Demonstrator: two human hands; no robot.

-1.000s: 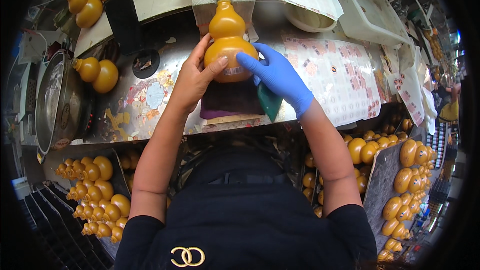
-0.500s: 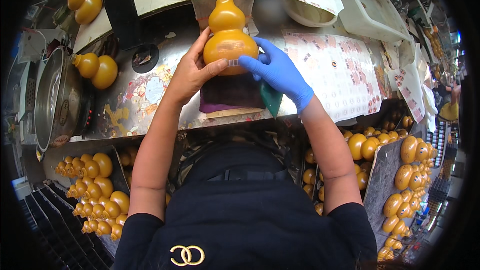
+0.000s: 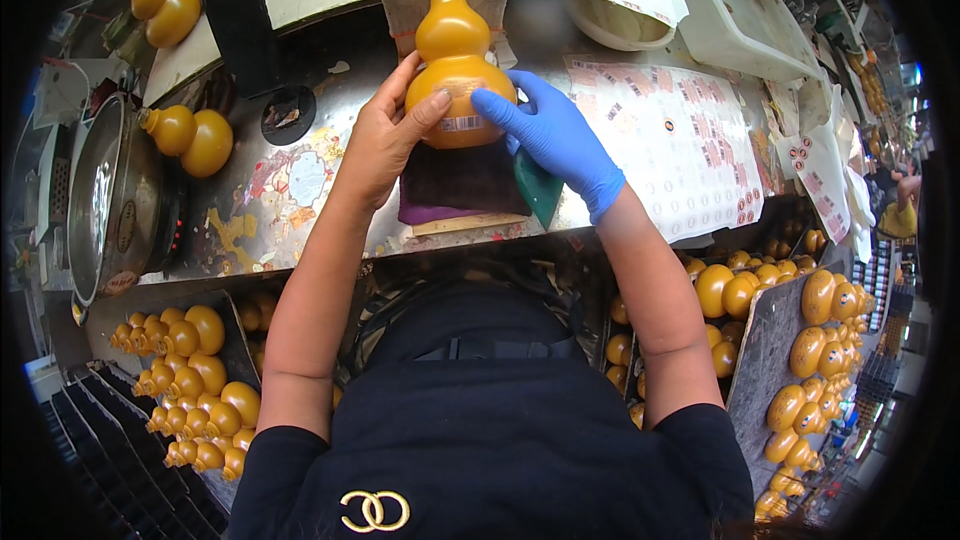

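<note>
Nearest you, below the bench edge, small orange gourds (image 3: 190,385) lay heaped in a bin at your left, and more gourds (image 3: 800,340) filled bins at your right. On the worn metal bench (image 3: 300,210), your bare left hand (image 3: 385,140) cupped the left flank of the large orange gourd-shaped bottle (image 3: 455,65), fingers curled around its lower bulb with the thumb up along its side. Your right hand (image 3: 555,135), in a blue glove, pressed extended fingers onto the front of that bulb, just over a small white label (image 3: 462,124). The bottle lay over a dark purple cloth (image 3: 465,180), its neck pointing away from you onto a grey towel (image 3: 410,0). A sheet of stickers (image 3: 680,140) lay to your right. At your left sat a metal pot (image 3: 110,200) and another gourd bottle (image 3: 190,135); farther off, a white bowl (image 3: 615,25).
</note>
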